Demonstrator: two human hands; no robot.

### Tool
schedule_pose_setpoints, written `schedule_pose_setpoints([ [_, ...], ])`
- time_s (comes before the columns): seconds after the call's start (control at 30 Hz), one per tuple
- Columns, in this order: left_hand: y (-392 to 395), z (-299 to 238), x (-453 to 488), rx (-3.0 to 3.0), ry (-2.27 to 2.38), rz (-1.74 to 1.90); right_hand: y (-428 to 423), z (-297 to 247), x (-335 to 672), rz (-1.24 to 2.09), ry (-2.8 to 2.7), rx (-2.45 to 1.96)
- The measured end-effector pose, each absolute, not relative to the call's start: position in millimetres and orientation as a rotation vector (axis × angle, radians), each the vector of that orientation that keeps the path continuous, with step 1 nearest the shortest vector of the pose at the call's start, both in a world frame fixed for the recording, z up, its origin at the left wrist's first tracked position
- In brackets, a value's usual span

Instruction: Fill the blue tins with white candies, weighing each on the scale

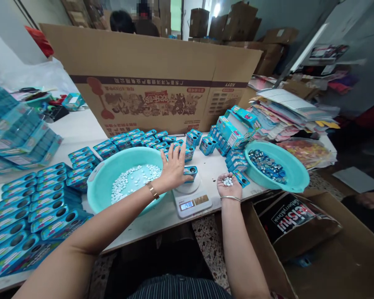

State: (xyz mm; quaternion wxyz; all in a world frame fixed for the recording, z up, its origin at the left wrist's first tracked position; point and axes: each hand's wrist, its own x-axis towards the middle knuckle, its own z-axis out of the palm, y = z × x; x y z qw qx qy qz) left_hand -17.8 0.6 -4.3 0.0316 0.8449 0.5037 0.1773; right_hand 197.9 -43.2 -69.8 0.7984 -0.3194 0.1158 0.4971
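My left hand (173,168) is over the white digital scale (193,204), fingers spread and thumb stretched along a small blue box (191,172) on its round pan. Whether the thumb presses on that box I cannot tell. Palm up, my right hand (229,191) cups a small heap of white tablets (227,181) to the right of the scale. Beyond my left wrist stands a turquoise basin (95,189) with many more white tablets (120,186) scattered over its bottom. The scale's display is lit.
Rows of blue boxes (50,199) fill the table's left side; others stand behind the basin. A second turquoise basin (294,176) holds blue and silver round pieces. A large cardboard sheet (162,54) rises at the back. An open carton (336,265) sits low at right. People are behind the cardboard.
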Motion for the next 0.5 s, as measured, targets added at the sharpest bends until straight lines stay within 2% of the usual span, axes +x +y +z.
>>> schedule_pose_setpoints([
  [0.5, 8, -24, 9, 2.716, 1.411, 0.192, -45, -62, 199, 1.068, 0.323, -0.685],
])
